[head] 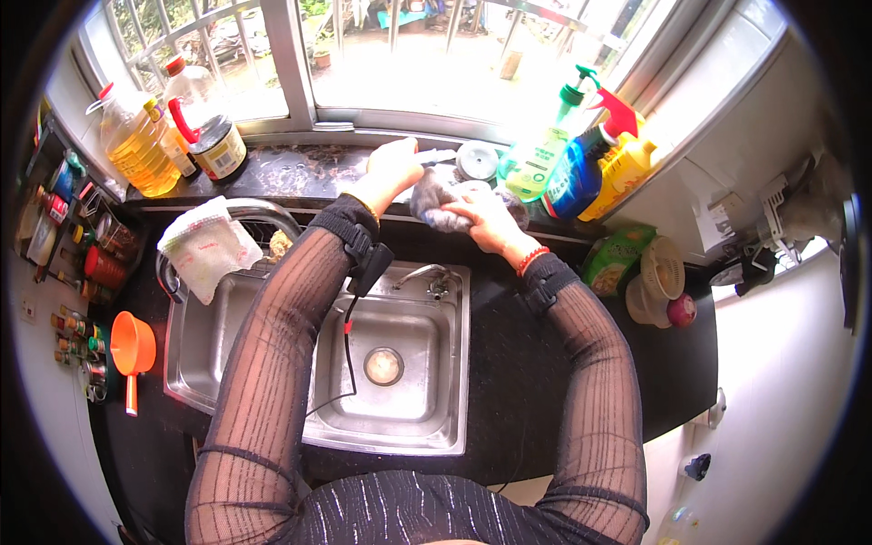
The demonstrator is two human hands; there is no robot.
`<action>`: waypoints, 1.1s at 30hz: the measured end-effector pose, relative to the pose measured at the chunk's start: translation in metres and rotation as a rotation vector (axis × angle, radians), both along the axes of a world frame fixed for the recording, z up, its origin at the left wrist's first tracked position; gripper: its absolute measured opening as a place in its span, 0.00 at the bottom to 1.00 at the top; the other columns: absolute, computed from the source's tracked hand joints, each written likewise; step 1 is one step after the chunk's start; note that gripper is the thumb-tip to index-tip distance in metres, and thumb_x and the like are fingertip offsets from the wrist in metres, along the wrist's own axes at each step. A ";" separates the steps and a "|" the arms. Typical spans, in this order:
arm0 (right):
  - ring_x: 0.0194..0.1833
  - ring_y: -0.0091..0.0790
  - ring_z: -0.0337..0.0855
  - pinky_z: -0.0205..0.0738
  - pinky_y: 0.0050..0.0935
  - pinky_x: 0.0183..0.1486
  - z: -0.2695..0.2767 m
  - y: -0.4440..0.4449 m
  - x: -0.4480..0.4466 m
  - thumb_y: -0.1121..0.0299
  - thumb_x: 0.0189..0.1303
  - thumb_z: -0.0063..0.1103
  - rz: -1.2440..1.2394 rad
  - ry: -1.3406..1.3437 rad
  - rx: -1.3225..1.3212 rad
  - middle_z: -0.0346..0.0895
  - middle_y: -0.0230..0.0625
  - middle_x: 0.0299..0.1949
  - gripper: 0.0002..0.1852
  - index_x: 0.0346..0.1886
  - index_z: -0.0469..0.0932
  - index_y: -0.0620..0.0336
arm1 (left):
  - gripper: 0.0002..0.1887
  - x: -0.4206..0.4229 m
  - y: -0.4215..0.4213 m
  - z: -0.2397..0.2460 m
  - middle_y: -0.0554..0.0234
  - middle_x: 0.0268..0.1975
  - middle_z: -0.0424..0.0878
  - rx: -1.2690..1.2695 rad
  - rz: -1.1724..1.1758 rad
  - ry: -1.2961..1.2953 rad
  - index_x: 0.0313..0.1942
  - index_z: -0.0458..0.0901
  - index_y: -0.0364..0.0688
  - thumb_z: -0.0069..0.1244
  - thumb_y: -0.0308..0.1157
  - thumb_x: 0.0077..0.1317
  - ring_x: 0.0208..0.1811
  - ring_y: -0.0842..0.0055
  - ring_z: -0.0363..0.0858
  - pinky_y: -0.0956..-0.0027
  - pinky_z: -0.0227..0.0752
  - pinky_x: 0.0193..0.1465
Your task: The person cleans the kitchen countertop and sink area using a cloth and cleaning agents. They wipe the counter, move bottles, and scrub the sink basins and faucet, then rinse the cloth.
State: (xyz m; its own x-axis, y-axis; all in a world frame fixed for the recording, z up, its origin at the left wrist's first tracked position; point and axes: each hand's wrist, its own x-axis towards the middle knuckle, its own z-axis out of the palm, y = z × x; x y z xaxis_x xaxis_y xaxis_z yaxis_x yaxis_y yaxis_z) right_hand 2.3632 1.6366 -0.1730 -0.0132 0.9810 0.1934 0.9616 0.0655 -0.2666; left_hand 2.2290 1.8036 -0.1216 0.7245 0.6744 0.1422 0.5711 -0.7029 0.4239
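Note:
Both my arms reach over the double stainless steel sink [443,422] to the dark stone window sill [286,163]. My right hand [487,221] grips a grey, fluffy cloth [436,201] on the sill. My left hand [395,170] is closed around a small pale object [436,157], perhaps a handle or a tube; its kind cannot be told. Just behind the cloth sits a round, light grey lid or container [477,161]. To its right is a clear pump bottle with green liquid [538,160].
A blue spray bottle [579,170] and a yellow bottle [623,174] crowd the sill's right end. Oil bottles [139,153] and a dark jar [221,150] stand at its left. A faucet [436,286], a towel over a rack [208,245] and an orange ladle [133,344] are nearer.

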 end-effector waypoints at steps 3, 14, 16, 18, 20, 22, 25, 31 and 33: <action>0.51 0.45 0.71 0.63 0.40 0.54 -0.005 -0.033 0.006 0.80 0.42 0.52 0.094 0.076 0.136 0.75 0.39 0.45 0.19 0.39 0.79 0.48 | 0.15 0.006 0.007 -0.009 0.54 0.37 0.80 -0.005 -0.107 0.162 0.39 0.77 0.45 0.51 0.32 0.48 0.42 0.62 0.77 0.64 0.69 0.45; 0.65 0.47 0.52 0.55 0.44 0.62 -0.099 -0.163 0.000 0.79 0.46 0.49 -0.294 0.120 -0.577 0.49 0.45 0.66 0.35 0.62 0.61 0.42 | 0.17 0.062 0.004 -0.018 0.51 0.42 0.80 -0.035 -0.138 0.188 0.42 0.79 0.45 0.46 0.37 0.50 0.45 0.63 0.77 0.63 0.69 0.48; 0.66 0.47 0.50 0.53 0.54 0.61 -0.107 -0.164 -0.013 0.79 0.48 0.47 -0.348 0.098 -0.557 0.44 0.42 0.68 0.35 0.63 0.58 0.42 | 0.16 0.079 0.004 -0.023 0.50 0.35 0.81 -0.005 -0.049 0.039 0.34 0.81 0.40 0.46 0.42 0.51 0.40 0.61 0.79 0.64 0.71 0.45; 0.66 0.46 0.50 0.53 0.56 0.60 -0.108 -0.165 -0.019 0.79 0.50 0.45 -0.379 0.077 -0.567 0.44 0.41 0.68 0.35 0.64 0.57 0.42 | 0.18 0.092 0.003 -0.035 0.47 0.32 0.81 0.086 -0.120 0.083 0.31 0.82 0.38 0.45 0.43 0.53 0.38 0.60 0.80 0.64 0.72 0.41; 0.67 0.44 0.49 0.52 0.55 0.61 -0.104 -0.162 -0.019 0.79 0.51 0.43 -0.397 0.047 -0.581 0.43 0.39 0.69 0.34 0.64 0.56 0.41 | 0.20 0.100 0.002 -0.047 0.50 0.36 0.82 -0.055 -0.110 -0.008 0.38 0.81 0.38 0.46 0.45 0.54 0.42 0.63 0.80 0.65 0.71 0.45; 0.67 0.43 0.48 0.52 0.54 0.61 -0.100 -0.161 -0.017 0.80 0.51 0.43 -0.413 0.074 -0.611 0.43 0.39 0.69 0.34 0.64 0.56 0.40 | 0.21 0.108 0.004 -0.052 0.52 0.34 0.82 -0.225 -0.089 -0.059 0.38 0.81 0.38 0.51 0.46 0.52 0.40 0.66 0.80 0.67 0.70 0.45; 0.68 0.42 0.47 0.52 0.54 0.61 -0.097 -0.160 -0.017 0.80 0.50 0.44 -0.407 0.114 -0.611 0.43 0.37 0.69 0.35 0.64 0.57 0.39 | 0.20 0.113 0.012 -0.050 0.51 0.28 0.81 -0.294 -0.059 -0.269 0.34 0.80 0.35 0.52 0.45 0.52 0.30 0.69 0.80 0.66 0.72 0.35; 0.68 0.42 0.47 0.52 0.54 0.61 -0.100 -0.160 -0.017 0.80 0.48 0.46 -0.417 0.124 -0.591 0.43 0.37 0.69 0.36 0.64 0.57 0.39 | 0.14 0.071 0.063 -0.031 0.56 0.20 0.72 -1.053 0.512 -0.795 0.33 0.73 0.35 0.49 0.39 0.59 0.16 0.75 0.70 0.75 0.61 0.13; 0.68 0.43 0.47 0.51 0.54 0.62 -0.100 -0.160 -0.017 0.80 0.48 0.46 -0.405 0.125 -0.584 0.43 0.37 0.69 0.36 0.64 0.57 0.39 | 0.11 0.045 0.080 -0.030 0.53 0.24 0.73 -1.186 0.460 -0.976 0.35 0.71 0.36 0.47 0.35 0.61 0.19 0.74 0.72 0.77 0.62 0.13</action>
State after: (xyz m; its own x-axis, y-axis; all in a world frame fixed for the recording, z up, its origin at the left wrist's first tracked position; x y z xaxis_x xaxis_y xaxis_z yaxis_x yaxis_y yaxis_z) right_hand 2.3462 1.4768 -0.2733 0.3618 0.8478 -0.3878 0.8401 -0.4768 -0.2586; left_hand 2.2737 1.8839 -0.1516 0.3881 0.8602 -0.3307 -0.1715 0.4199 0.8912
